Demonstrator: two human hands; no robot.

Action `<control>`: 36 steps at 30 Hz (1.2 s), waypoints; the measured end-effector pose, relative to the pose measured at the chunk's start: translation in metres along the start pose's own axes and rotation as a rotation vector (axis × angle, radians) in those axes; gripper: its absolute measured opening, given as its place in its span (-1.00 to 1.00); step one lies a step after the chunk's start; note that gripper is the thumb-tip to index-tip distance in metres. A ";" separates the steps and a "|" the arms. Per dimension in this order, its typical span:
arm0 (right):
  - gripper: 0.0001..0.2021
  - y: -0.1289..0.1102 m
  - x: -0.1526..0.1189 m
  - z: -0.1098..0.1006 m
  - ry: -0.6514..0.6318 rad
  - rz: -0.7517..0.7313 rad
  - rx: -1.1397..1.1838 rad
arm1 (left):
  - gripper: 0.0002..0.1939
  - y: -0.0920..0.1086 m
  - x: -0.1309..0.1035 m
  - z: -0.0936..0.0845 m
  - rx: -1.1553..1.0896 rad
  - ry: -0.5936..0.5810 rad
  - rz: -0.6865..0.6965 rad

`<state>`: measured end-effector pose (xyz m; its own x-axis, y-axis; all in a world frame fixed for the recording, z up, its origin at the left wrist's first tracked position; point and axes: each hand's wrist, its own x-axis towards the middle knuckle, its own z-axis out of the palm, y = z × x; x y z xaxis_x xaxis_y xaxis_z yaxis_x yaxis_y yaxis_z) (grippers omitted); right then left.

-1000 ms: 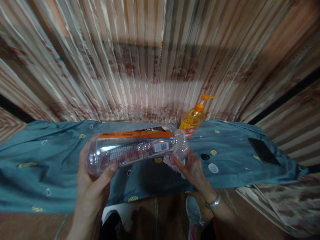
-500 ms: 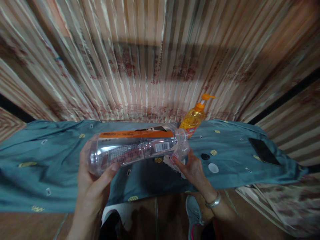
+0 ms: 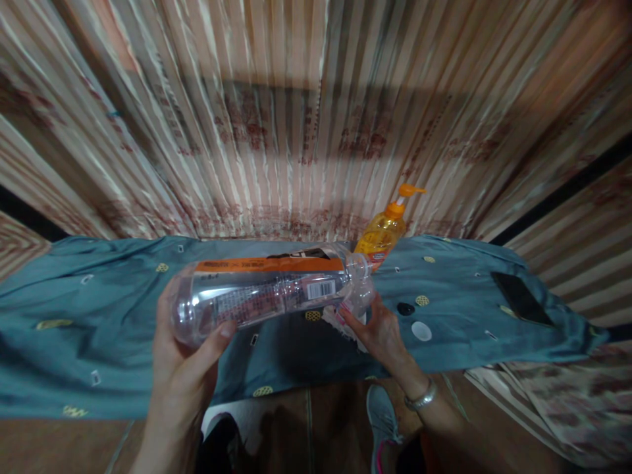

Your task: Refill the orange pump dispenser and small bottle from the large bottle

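Teal-draped surface [image 3: 118, 296] beneath left fingers [image 3: 220, 338] clamped round a clear bottle [image 3: 276, 289]; its long axis runs sideways, neck [image 3: 360, 266] pointing toward right fingers [image 3: 354, 324] pinching crumpled plastic [image 3: 359, 293].

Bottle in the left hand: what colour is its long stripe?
The stripe is orange, clearest in the head view.

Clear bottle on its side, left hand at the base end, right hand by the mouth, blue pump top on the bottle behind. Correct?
Pump top is orange, not blue; see the head view. Rest stands: clear bottle on its side, left hand at the base end, right hand by the mouth, pump bottle behind.
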<state>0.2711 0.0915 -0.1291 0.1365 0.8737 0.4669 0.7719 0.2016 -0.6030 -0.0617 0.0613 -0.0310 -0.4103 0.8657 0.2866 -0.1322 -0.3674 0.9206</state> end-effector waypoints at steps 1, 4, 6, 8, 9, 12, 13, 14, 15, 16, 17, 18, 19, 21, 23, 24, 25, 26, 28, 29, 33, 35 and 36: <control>-0.31 0.001 0.000 0.000 0.003 -0.003 0.002 | -0.03 0.000 0.000 0.000 0.000 -0.001 0.004; -0.29 0.002 0.000 0.001 0.005 0.000 -0.001 | -0.04 0.000 0.001 0.001 0.003 -0.005 0.027; -0.21 0.002 0.000 0.001 -0.001 0.010 -0.018 | -0.05 -0.001 0.001 0.001 0.003 -0.005 0.032; -0.10 0.002 0.000 0.000 0.003 0.014 -0.031 | -0.05 -0.001 0.001 0.001 0.005 -0.002 0.031; -0.06 0.001 0.000 0.000 0.008 0.013 -0.031 | -0.06 0.000 0.001 0.002 0.005 0.002 0.029; -0.03 0.001 0.000 0.000 0.008 0.005 -0.016 | -0.04 0.003 0.000 0.005 0.007 0.018 0.019; -0.06 0.001 0.000 0.000 0.004 0.002 -0.009 | -0.04 0.004 -0.001 0.006 0.007 0.025 0.016; -0.10 0.002 0.000 0.001 0.002 0.000 -0.003 | -0.03 0.005 -0.001 0.006 0.009 0.032 0.015; -0.14 0.003 -0.001 0.001 0.004 -0.005 0.000 | -0.02 0.006 -0.002 0.007 0.012 0.037 0.014; -0.16 0.003 -0.001 0.002 0.010 -0.009 0.000 | -0.02 0.007 -0.002 0.007 0.015 0.038 0.013; -0.18 0.004 -0.001 0.002 0.018 -0.012 -0.003 | -0.03 0.007 -0.002 0.007 0.017 0.034 0.015; -0.19 0.005 -0.001 0.002 0.023 -0.013 -0.007 | -0.03 0.006 -0.002 0.007 0.018 0.027 0.014; -0.21 0.005 -0.002 0.003 0.023 -0.010 -0.011 | -0.04 0.006 -0.002 0.007 0.018 0.021 0.015; -0.28 0.005 -0.002 0.002 0.016 0.000 -0.015 | -0.04 0.005 -0.001 0.005 0.014 0.016 0.019; -0.32 0.004 -0.002 0.002 0.006 0.011 -0.012 | -0.04 0.004 -0.001 0.004 0.009 0.014 0.021; -0.34 0.003 -0.002 0.001 0.000 0.016 -0.009 | -0.04 0.004 -0.001 0.004 0.009 0.014 0.021; -0.34 0.003 -0.002 0.001 -0.005 0.018 -0.008 | -0.04 0.004 -0.001 0.004 0.011 0.014 0.023; -0.35 0.002 -0.001 0.000 -0.010 0.019 -0.009 | -0.04 0.004 -0.001 0.004 0.016 0.013 0.022; -0.36 0.001 -0.001 0.000 -0.012 0.014 -0.015 | -0.04 0.004 -0.001 0.004 0.024 0.013 0.025; -0.36 0.001 -0.001 0.000 -0.009 0.009 -0.017 | -0.04 0.004 -0.001 0.004 0.028 0.009 0.025; -0.29 0.000 0.001 0.000 0.003 -0.006 -0.014 | -0.03 0.004 0.000 0.005 0.044 0.006 0.037; -0.27 -0.001 0.001 -0.001 -0.001 0.001 -0.016 | -0.02 0.003 0.000 0.004 0.039 0.006 0.030; -0.27 -0.001 0.001 -0.001 -0.005 0.011 -0.016 | -0.02 0.003 0.000 0.004 0.032 0.006 0.024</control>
<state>0.2708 0.0917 -0.1272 0.1417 0.8780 0.4571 0.7799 0.1853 -0.5978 -0.0586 0.0613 -0.0273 -0.4183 0.8549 0.3067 -0.0931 -0.3763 0.9218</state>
